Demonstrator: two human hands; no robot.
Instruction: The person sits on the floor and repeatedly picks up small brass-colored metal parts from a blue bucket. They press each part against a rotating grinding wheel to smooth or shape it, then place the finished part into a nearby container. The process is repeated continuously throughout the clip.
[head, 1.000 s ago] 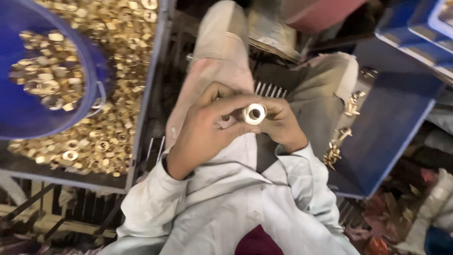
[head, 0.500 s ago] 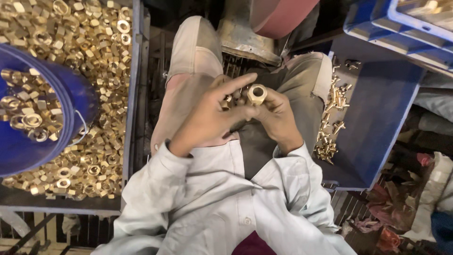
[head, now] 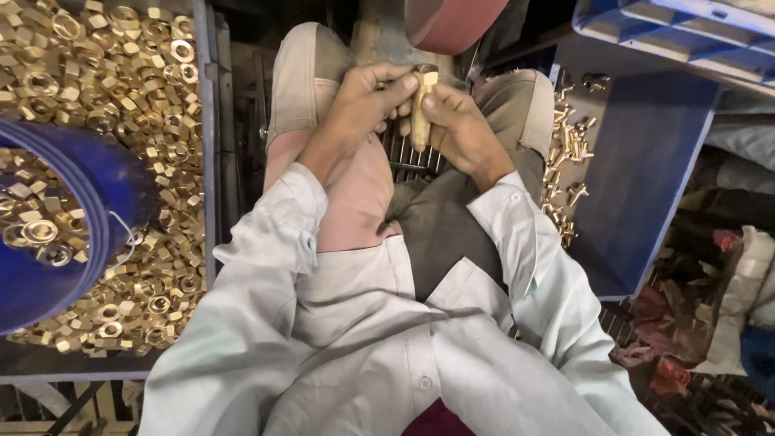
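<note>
Both my hands meet above my knees, near the top middle of the view. My left hand [head: 363, 105] pinches the top of a short wooden-handled tool [head: 420, 113] that carries a brass fitting [head: 426, 75] at its upper end. My right hand [head: 456, 129] wraps the handle from the right side. The tool stands nearly upright between the two hands. A red-brown wheel [head: 452, 20] hangs just above them.
On the left, a grey tray [head: 206, 121] is heaped with brass nuts, and a blue bucket [head: 81, 234] with more nuts sits on it. A blue tray [head: 646, 161] at right holds several brass fittings [head: 565, 161]. Blue crates [head: 678, 28] stand top right; rags lie lower right.
Both hands have moved up and away from my body toward the wheel. The brass fitting, earlier seen end-on as a ring, now stands upright on the handle.
</note>
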